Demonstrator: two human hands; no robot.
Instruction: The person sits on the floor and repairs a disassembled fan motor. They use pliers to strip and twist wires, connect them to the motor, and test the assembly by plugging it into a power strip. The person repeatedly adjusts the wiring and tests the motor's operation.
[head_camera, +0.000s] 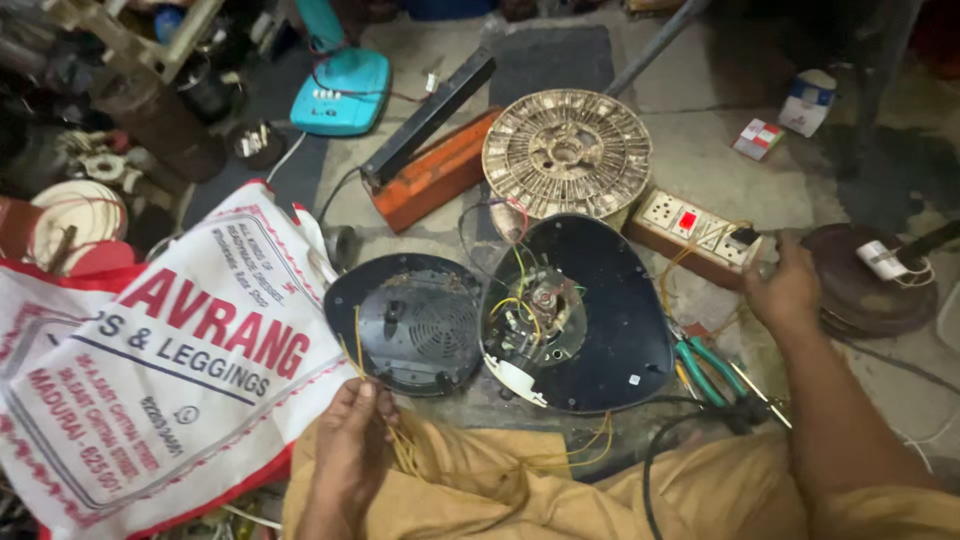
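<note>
My left hand (352, 440) is closed on a bundle of thin yellow wires (405, 455) that lies over my lap. Just above it sits a black round cover with a vent grille (415, 322). Beside that lies an opened black fan base (600, 320) with a small motor and coloured wiring (535, 315) exposed. My right hand (785, 290) reaches out to the right and rests at the end of a wooden switch-and-socket board (695, 228); what its fingers hold is hidden.
A white and red printed cloth bag (150, 350) covers the left. Green-handled pliers (710, 370) lie by my right arm. A round slotted disc (567, 153), an orange box (435, 175), a teal fan base (342, 90) and a rusty round plate (865, 285) stand around.
</note>
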